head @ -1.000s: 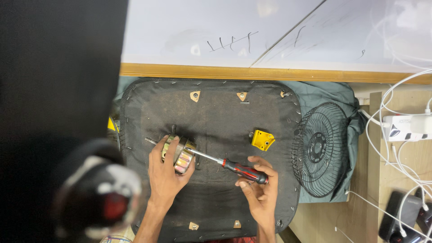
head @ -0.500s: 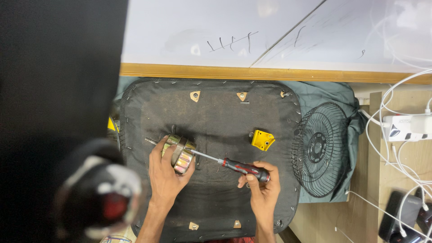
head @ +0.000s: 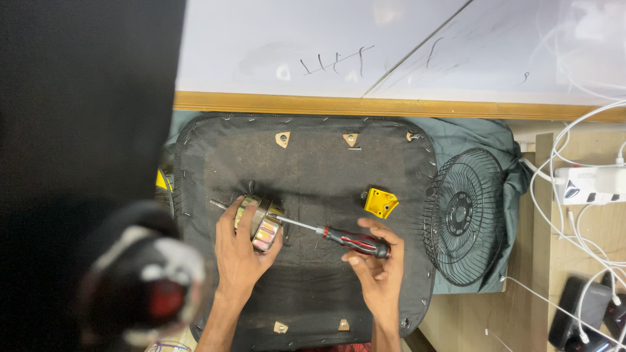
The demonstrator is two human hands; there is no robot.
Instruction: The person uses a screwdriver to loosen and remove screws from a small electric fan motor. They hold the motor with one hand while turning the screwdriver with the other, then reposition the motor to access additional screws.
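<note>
Left hand [head: 240,253] closed around a small round motor [head: 261,223] with a metal shaft, pressing it down on a black padded board [head: 313,169] near the middle of its left half. Right hand [head: 376,274] closed on the red and black handle of a screwdriver [head: 345,238], with the thin blade reaching left and touching the side of the motor. Just above the right hand, on the same board, a small yellow plastic bracket [head: 380,203], apart from the fingers but near the tool handle. Along the far edge of the board three small triangular wooden tabs [head: 283,138], and two more at the near edge beside the wrists. Under the board a grey-green cloth [head: 469,140], showing at the right side. On that cloth, touching the right edge of the board, a round black wire fan guard [head: 464,215], close to the right hand and narrowing the room on that side. Further right a wooden worktop [head: 587,228] with white cables [head: 574,156], a white power strip [head: 590,184] and dark objects at the corner, too much cut off to tell. Beyond the far edge a wooden strip [head: 365,105] and a white board [head: 391,45] with faint pen marks. At the left a big dark blurred shape [head: 85,143] very near the camera, hiding everything there, and a yellow thing [head: 162,181] just showing at the left edge of the board. Open room mostly in the upper middle of the board.
</note>
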